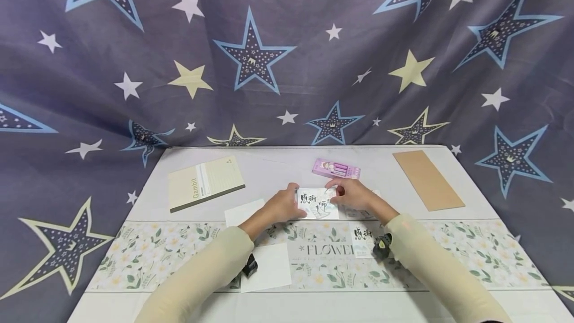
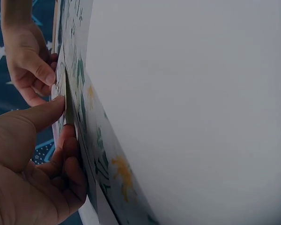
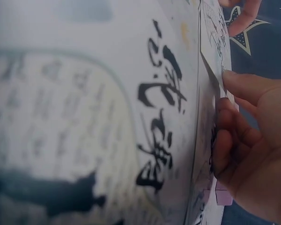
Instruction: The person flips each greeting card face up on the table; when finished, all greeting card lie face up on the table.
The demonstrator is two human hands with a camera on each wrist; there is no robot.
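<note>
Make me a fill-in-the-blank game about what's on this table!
1. Both hands hold a small ___ with black writing.
2. The notebook lies on the person's ___ side.
3. The box behind the right hand is ___ in colour.
4. The table stands before a cloth printed with ___.

Missing words: card; left; pink; stars. The left hand grips the card too.

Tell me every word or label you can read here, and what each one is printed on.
"Gambit": on the spine edge of the cream notebook.
"FLOWE", cut off by a card: on the floral table runner.
Black brush-style characters on the card that both hands hold: not readable.
Pink box: print too small.
</note>
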